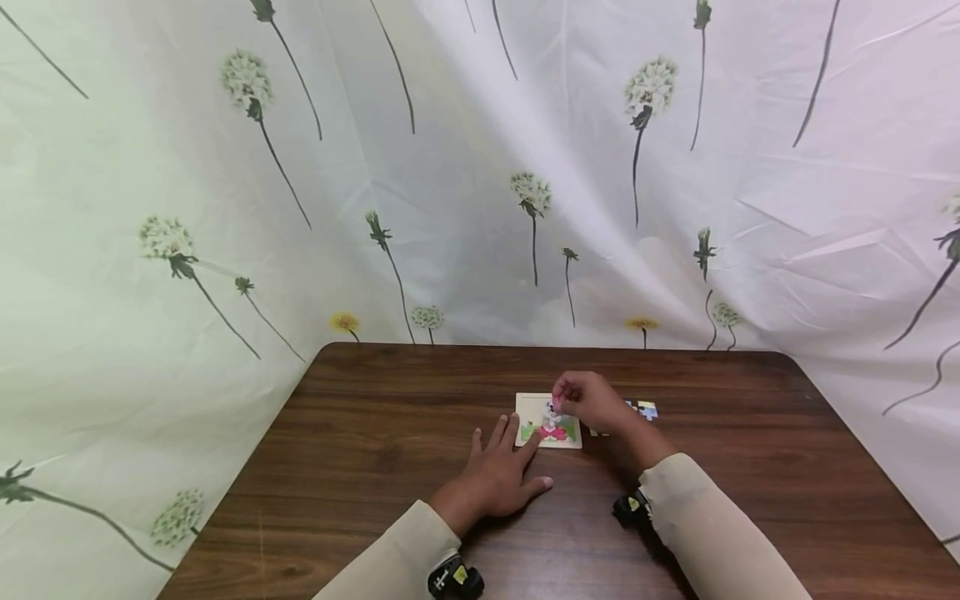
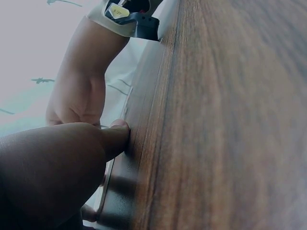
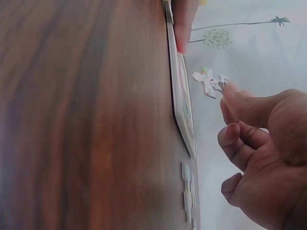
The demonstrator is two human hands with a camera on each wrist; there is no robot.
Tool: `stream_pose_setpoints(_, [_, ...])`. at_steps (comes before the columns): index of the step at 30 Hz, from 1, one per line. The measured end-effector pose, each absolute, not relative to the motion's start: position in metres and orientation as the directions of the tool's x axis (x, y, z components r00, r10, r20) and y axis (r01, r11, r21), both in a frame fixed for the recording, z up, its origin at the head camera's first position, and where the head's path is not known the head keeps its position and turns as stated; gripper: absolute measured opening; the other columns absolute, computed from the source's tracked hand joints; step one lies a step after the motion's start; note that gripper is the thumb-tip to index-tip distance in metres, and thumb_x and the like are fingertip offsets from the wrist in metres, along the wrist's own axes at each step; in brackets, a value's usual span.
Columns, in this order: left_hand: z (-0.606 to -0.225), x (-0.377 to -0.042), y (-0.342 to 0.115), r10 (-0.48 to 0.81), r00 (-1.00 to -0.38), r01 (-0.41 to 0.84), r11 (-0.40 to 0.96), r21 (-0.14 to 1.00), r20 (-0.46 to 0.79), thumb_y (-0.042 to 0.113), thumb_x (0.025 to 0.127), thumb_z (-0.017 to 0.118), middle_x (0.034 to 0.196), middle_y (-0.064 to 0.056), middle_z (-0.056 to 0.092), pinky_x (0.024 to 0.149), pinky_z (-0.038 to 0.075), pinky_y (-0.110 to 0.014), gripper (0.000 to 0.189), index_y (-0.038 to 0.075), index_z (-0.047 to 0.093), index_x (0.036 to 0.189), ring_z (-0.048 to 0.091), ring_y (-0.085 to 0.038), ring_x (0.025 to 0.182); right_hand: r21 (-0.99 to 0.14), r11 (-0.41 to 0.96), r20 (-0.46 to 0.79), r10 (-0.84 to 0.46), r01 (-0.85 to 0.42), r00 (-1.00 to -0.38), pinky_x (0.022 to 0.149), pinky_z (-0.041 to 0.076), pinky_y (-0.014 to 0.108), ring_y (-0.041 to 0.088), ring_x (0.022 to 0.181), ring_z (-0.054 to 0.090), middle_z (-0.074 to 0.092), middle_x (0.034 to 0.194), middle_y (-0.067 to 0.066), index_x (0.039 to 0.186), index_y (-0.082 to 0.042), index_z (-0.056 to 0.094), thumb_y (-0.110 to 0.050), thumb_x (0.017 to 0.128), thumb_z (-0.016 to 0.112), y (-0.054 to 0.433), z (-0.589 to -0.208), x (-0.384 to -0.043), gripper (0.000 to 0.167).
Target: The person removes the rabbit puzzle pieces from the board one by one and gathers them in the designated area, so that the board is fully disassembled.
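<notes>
A small jigsaw puzzle board (image 1: 531,403) with a pale frame lies on the table, partly filled with a printed figure in white and pink. My left hand (image 1: 497,475) lies spread on the tabletop, its fingertips on the board's left and lower edge. Above the board, my right hand (image 1: 596,404) pinches a jigsaw piece (image 3: 207,82) between thumb and fingertips. In the right wrist view that piece is held up off the board, and the other fingers are curled loosely. The left wrist view shows mostly the left hand's thumb side (image 2: 53,167).
Several loose jigsaw pieces (image 1: 647,409) lie right of the board, partly behind the right hand and forearm. The brown wooden table (image 1: 390,467) ends at a white cloth backdrop (image 1: 465,192) printed with dandelions. Each wrist wears a black camera (image 1: 633,508).
</notes>
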State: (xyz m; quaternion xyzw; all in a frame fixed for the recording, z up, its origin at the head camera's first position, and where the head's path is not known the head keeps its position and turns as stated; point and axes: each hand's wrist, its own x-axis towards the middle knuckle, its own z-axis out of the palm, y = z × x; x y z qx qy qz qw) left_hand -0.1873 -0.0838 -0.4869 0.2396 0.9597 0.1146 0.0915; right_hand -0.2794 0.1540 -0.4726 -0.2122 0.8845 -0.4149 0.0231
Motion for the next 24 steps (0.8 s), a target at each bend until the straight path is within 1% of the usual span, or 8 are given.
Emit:
stream_pose_setpoints(5, [-0.487,-0.188,-0.084,0.483,-0.867,0.441,0.858,0.264,-0.121,0.068,0.108,0.053,0.183,-0.019,0.018,0.131,0.017,-0.074,0.078,0.029,0.035,0.173,0.016,-0.039,0.172,-0.747,0.562,0.143,-0.386,-0.355,-0.911,0.078,0.054,0.031,0.015,0.086,0.064,0.071,0.093,0.003,0.101,-0.01,0.072,-0.003,0.101,0.077,0.167,-0.47,-0.276,0.008])
stream_pose_setpoints(8, [-0.487,-0.188,-0.084,0.482,-0.867,0.438,0.857,0.271,-0.122,0.068,0.108,0.053,0.184,-0.019,0.018,0.131,0.017,-0.074,0.079,0.029,0.034,0.173,0.015,-0.039,0.172,-0.744,0.564,0.155,-0.377,-0.359,-0.913,0.077,0.054,0.028,0.013,0.086,0.064,0.071,0.093,0.002,0.101,-0.01,0.073,-0.004,0.101,0.078,0.177,-0.47,-0.274,0.008])
stream_pose_setpoints(15, [-0.487,-0.188,-0.083,0.478,-0.87,0.431,0.859,0.277,-0.125,0.068,0.108,0.053,0.184,-0.018,0.017,0.131,0.016,-0.074,0.079,0.029,0.034,0.173,0.014,-0.039,0.172,-0.737,0.56,0.187,-0.372,-0.38,-0.909,0.074,0.054,0.027,0.013,0.083,0.064,0.072,0.091,0.007,0.1,-0.004,0.074,-0.001,0.1,0.076,0.203,-0.468,-0.27,0.004])
stream_pose_setpoints(24, [-0.488,-0.188,-0.084,0.474,-0.872,0.43,0.86,0.273,-0.12,0.067,0.108,0.053,0.184,-0.018,0.018,0.131,0.016,-0.075,0.078,0.028,0.034,0.173,0.015,-0.039,0.172,-0.736,0.562,0.211,-0.339,-0.378,-0.917,0.073,0.052,0.025,0.01,0.082,0.063,0.072,0.089,0.009,0.099,0.002,0.072,0.0,0.098,0.079,0.237,-0.473,-0.267,0.007])
